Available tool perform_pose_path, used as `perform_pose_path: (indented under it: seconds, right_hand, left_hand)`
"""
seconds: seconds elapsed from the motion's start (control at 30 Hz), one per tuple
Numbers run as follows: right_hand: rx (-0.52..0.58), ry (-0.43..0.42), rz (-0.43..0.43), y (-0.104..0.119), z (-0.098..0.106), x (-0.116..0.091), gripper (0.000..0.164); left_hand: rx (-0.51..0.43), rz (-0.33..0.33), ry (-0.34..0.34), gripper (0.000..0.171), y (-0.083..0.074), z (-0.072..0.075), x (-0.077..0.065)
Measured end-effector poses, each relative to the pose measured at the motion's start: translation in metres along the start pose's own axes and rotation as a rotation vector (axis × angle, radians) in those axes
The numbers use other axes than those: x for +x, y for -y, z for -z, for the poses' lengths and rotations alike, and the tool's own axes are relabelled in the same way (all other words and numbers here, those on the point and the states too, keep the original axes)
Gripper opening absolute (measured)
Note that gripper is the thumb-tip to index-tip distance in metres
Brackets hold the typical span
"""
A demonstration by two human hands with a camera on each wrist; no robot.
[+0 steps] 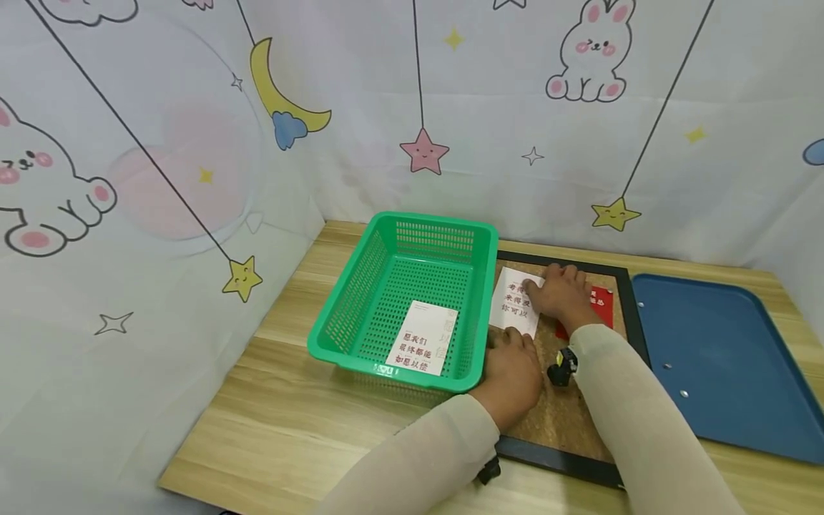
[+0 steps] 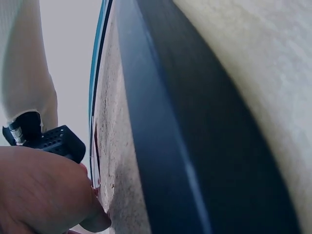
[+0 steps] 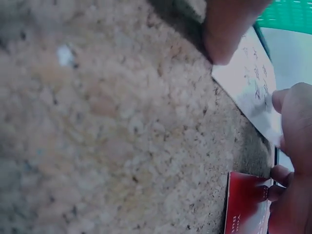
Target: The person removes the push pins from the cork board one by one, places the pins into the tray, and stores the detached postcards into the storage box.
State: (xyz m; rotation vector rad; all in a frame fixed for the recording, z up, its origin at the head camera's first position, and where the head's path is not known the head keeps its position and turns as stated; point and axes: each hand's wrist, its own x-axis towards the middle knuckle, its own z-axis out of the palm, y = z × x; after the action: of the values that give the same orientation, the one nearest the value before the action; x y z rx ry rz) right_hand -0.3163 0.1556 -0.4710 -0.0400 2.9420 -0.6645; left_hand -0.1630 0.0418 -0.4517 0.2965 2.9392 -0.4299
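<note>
A white card with red printed characters [image 1: 513,300] lies over the cork board [image 1: 560,408], its lower corner by the basket. My left hand [image 1: 513,375] holds its near edge, with a fingertip on the corner in the right wrist view. My right hand [image 1: 565,295] holds the card's right edge, its thumb [image 3: 287,102] on the printed face. Under and beside the right hand, a red card [image 1: 601,309] sits on the board, with a red pushpin [image 1: 609,291] near its top corner. The undersides of my left fingers are hidden.
A green basket [image 1: 322,348] stands left of the board, with another white card [image 1: 421,338] inside. To the right lies a blue tray [image 1: 734,357] carrying several small shiny pieces [image 1: 684,393]. The board's black frame [image 1: 566,461] borders the wooden table [image 1: 270,436]. A patterned curtain hangs behind.
</note>
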Motion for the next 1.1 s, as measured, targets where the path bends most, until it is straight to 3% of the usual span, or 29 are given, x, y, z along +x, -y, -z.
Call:
perform_pose_path:
  seconds: [0.17, 0.37, 0.5, 0.73, 0.87, 1.1]
  right_hand:
    - [0.158, -0.071, 0.005, 0.006, 0.005, -0.005, 0.057]
    - [0.352, -0.04, 0.003, 0.012, 0.014, -0.015, 0.063]
    - [0.405, -0.005, -0.035, 0.012, 0.017, -0.02, 0.07]
    - [0.491, 0.071, -0.141, 0.006, 0.015, -0.023, 0.034]
    - [0.514, 0.109, -0.16, 0.002, 0.015, -0.022, 0.033]
    - [0.494, 0.115, -0.133, 0.001, 0.016, -0.022, 0.032]
  left_hand:
    - [-0.015, 0.015, 0.007, 0.07, -0.001, 0.001, -0.001]
    - [-0.027, 0.036, -0.002, 0.071, -0.003, -0.001, 0.0]
    - [-0.025, 0.036, -0.005, 0.068, -0.004, -0.003, 0.0]
    - [-0.022, 0.024, 0.006, 0.061, -0.004, -0.006, 0.0]
    - [-0.04, 0.022, 0.019, 0.062, -0.004, -0.004, -0.003]
    - [-0.176, -0.045, -0.073, 0.055, 0.001, 0.016, -0.022]
